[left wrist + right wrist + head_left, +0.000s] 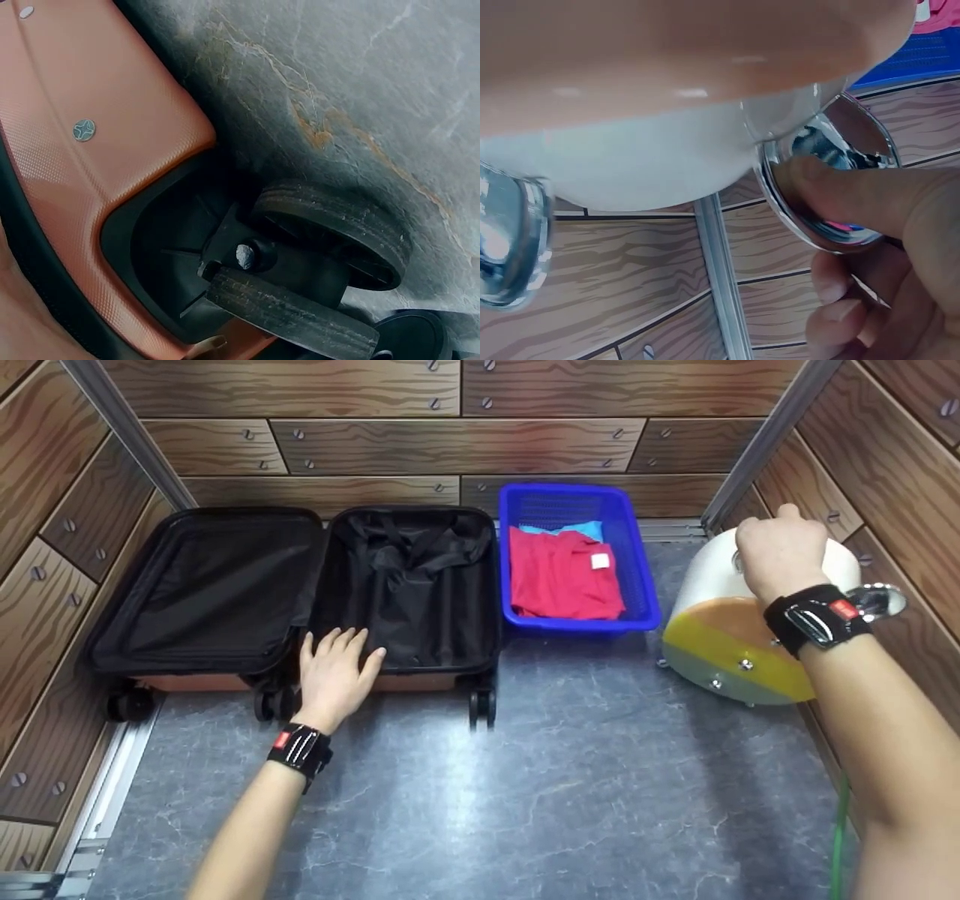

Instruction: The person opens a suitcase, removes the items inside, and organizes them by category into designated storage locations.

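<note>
An open suitcase (210,592) with a black lining lies flat at the left, both halves spread. My left hand (337,667) rests with straight fingers on the front edge near its middle. In the left wrist view, the suitcase's copper-coloured shell (82,97) and a black caster wheel (330,232) show; little of that hand is visible. At the right, my right hand (784,551) grips a chrome handle (769,184) of a rounded white object (697,645) with yellow, orange and grey-green patches. The object is tilted, its underside towards me; its kind is unclear.
A blue plastic basket (645,600) stands right of the suitcase, holding red cloth (559,577) and light-blue cloth (589,530). Wood-patterned walls (375,442) enclose a grey marbled floor (465,795). A green cord (840,832) runs along the right side.
</note>
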{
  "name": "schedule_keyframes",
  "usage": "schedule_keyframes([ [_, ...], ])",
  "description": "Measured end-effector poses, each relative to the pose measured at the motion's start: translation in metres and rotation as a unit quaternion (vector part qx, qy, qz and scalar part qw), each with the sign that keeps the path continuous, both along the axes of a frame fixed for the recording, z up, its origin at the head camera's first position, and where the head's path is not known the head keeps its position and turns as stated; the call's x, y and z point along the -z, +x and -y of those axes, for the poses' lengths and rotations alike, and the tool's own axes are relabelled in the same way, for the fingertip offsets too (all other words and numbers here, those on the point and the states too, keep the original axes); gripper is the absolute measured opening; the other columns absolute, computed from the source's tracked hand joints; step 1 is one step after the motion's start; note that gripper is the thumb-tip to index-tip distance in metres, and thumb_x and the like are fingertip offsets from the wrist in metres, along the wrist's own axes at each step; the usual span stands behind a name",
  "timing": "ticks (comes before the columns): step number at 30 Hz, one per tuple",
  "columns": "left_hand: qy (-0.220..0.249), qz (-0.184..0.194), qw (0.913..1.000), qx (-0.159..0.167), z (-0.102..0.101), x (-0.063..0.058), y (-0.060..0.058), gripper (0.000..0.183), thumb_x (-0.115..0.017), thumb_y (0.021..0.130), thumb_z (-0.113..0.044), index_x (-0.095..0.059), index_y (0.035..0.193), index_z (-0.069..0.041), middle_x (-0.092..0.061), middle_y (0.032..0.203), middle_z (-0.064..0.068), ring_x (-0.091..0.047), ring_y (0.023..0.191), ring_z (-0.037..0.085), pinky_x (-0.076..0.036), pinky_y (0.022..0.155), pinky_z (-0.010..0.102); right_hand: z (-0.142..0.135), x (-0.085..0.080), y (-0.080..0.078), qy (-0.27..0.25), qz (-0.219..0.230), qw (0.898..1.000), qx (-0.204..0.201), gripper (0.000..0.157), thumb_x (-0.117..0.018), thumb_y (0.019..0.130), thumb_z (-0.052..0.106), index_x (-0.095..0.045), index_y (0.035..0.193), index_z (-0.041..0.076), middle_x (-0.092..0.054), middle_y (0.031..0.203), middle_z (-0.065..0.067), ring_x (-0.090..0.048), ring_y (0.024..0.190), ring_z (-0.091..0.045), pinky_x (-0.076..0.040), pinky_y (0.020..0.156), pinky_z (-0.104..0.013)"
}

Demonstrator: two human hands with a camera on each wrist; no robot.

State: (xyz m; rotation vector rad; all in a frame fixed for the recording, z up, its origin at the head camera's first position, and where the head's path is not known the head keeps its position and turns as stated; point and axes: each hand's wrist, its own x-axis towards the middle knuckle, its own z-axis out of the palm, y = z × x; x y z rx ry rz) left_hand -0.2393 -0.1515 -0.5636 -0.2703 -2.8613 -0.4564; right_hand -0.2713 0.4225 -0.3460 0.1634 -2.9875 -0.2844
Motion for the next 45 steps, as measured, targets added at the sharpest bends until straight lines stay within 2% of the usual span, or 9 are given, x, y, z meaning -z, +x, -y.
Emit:
schedule_keyframes([
  [6, -0.002, -0.005, 1.0000, -0.004, 0.002, 0.001, 0.001, 0.064, -0.041, 0.104, -0.057, -0.060, 0.143, -0.010, -0.059, 0.144, 0.014, -0.045, 0.139, 0.036, -0.012, 0.120, 0.062, 0.005, 0.006, -0.009, -0.024, -0.030, 0.999, -0.012, 0.014, -0.068, 0.076, -0.002, -0.062, 0.086, -0.010, -0.065, 0.077, -0.029, -0.049, 0.090, -0.049, -0.046, 0.051, -0.066],
  [10, 0.001, -0.007, 1.0000, -0.005, 0.002, 0.002, 0.002, 0.063, -0.043, 0.104, -0.056, -0.061, 0.143, -0.010, -0.059, 0.143, 0.014, -0.046, 0.139, 0.037, -0.012, 0.120, 0.063, 0.007, 0.007, -0.015, -0.017, -0.033, 0.999, -0.026, 0.018, -0.072, 0.078, 0.000, -0.058, 0.085, -0.009, -0.061, 0.071, -0.027, -0.049, 0.088, -0.051, -0.046, 0.047, -0.064],
  [14, 0.002, -0.003, 1.0000, -0.005, 0.002, 0.003, 0.003, 0.064, -0.042, 0.104, -0.057, -0.060, 0.143, -0.010, -0.059, 0.144, 0.014, -0.045, 0.139, 0.037, -0.012, 0.120, 0.063, 0.005, 0.010, -0.020, 0.004, -0.024, 0.999, -0.035, 0.021, -0.069, 0.086, -0.001, -0.051, 0.091, -0.011, -0.059, 0.071, -0.028, -0.049, 0.091, -0.053, -0.047, 0.047, -0.063],
  [25, -0.003, -0.001, 1.0000, -0.001, -0.001, 0.002, 0.002, 0.065, -0.041, 0.104, -0.058, -0.060, 0.143, -0.011, -0.059, 0.144, 0.013, -0.045, 0.139, 0.036, -0.011, 0.120, 0.061, 0.006, 0.023, -0.031, -0.015, -0.100, 0.995, -0.023, 0.012, -0.062, 0.087, -0.007, -0.053, 0.092, -0.014, -0.061, 0.083, -0.039, -0.050, 0.095, -0.055, -0.050, 0.052, -0.065],
  [30, -0.005, -0.001, 1.0000, 0.000, -0.001, 0.002, 0.001, 0.065, -0.040, 0.104, -0.058, -0.060, 0.143, -0.011, -0.059, 0.144, 0.013, -0.045, 0.140, 0.035, -0.011, 0.120, 0.061, 0.006, 0.030, -0.031, -0.028, -0.135, 0.990, -0.023, 0.005, -0.053, 0.090, -0.011, -0.053, 0.089, -0.015, -0.058, 0.083, -0.041, -0.051, 0.093, -0.055, -0.050, 0.055, -0.066],
  [36, -0.009, 0.025, 0.9996, 0.005, 0.001, -0.004, 0.000, 0.067, -0.038, 0.104, -0.059, -0.056, 0.147, -0.011, -0.054, 0.148, 0.015, -0.040, 0.143, 0.037, -0.008, 0.120, 0.064, 0.004, 0.040, -0.029, -0.032, -0.148, 0.988, -0.015, 0.014, -0.049, 0.092, 0.000, -0.052, 0.089, -0.012, -0.055, 0.087, -0.034, -0.048, 0.094, -0.052, -0.045, 0.070, -0.063],
  [39, -0.012, 0.046, 0.9988, 0.010, 0.001, -0.009, -0.002, 0.070, -0.037, 0.104, -0.060, -0.051, 0.151, -0.010, -0.050, 0.152, 0.017, -0.036, 0.145, 0.039, -0.006, 0.120, 0.065, 0.007, 0.046, -0.028, -0.031, -0.138, 0.990, -0.004, 0.024, -0.049, 0.092, 0.008, -0.054, 0.102, -0.013, -0.054, 0.105, -0.033, -0.046, 0.105, -0.053, -0.040, 0.088, -0.064],
  [42, -0.017, 0.058, 0.9981, 0.015, 0.000, -0.018, -0.007, 0.071, -0.036, 0.104, -0.061, -0.047, 0.154, -0.010, -0.045, 0.155, 0.018, -0.032, 0.147, 0.041, -0.005, 0.119, 0.067, 0.015, 0.051, -0.029, -0.025, -0.108, 0.994, -0.006, 0.043, -0.050, 0.092, 0.015, -0.052, 0.126, -0.012, -0.048, 0.135, -0.035, -0.038, 0.129, -0.055, -0.021, 0.116, -0.063],
  [45, -0.023, 0.053, 0.9981, 0.020, -0.003, -0.031, -0.014, 0.072, -0.037, 0.104, -0.061, -0.045, 0.155, -0.011, -0.042, 0.157, 0.018, -0.030, 0.148, 0.041, -0.005, 0.120, 0.066, 0.028, 0.059, -0.031, -0.024, -0.082, 0.996, -0.024, 0.057, -0.050, 0.096, 0.023, -0.044, 0.145, -0.005, -0.036, 0.153, -0.032, -0.022, 0.146, -0.052, 0.004, 0.122, -0.059],
])
